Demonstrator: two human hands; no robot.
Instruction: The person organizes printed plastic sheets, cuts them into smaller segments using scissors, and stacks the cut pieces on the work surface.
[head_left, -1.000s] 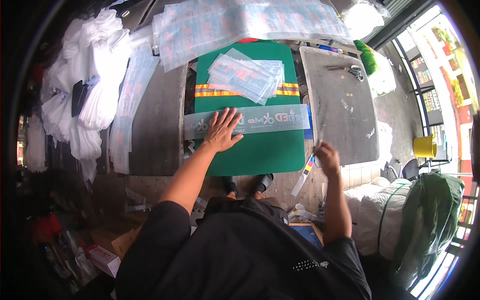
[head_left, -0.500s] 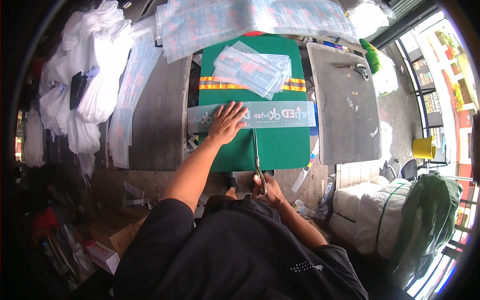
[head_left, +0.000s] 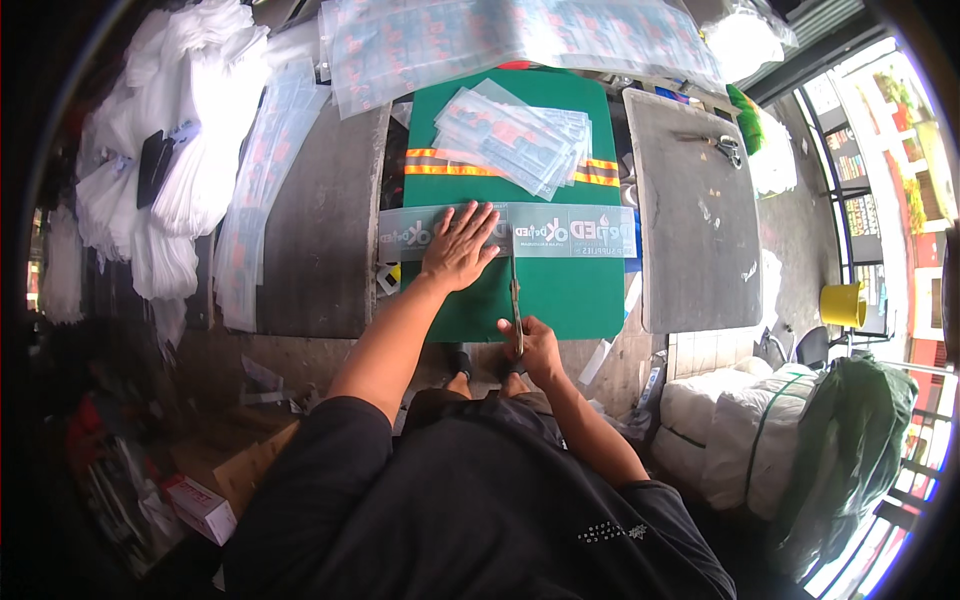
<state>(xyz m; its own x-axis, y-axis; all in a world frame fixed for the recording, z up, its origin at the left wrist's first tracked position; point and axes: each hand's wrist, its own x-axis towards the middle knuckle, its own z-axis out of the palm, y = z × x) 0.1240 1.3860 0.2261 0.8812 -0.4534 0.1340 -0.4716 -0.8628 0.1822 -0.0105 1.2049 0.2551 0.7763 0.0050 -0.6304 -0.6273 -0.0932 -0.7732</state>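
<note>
My left hand lies flat with its fingers stretched out on a translucent printed plastic strip, pressing its left half. The strip runs crosswise over a green board. My right hand is wrapped round the handles of a pair of scissors at the board's near edge. Their blades point away from me, and the tips meet the strip's near edge around its middle. I cannot tell whether the blades have entered the plastic. Past the strip, a loose pile of printed plastic pieces overlaps an orange-and-silver reflective band.
Long printed plastic sheets drape across the far end. Grey boards flank the green one; on the right board lies a second pair of scissors. White bundles hang at left. Wrapped bales and a yellow bucket stand at right.
My right hand has moved forward with the scissors, from below the board's near edge up to it. My left hand stays flat on the strip.
</note>
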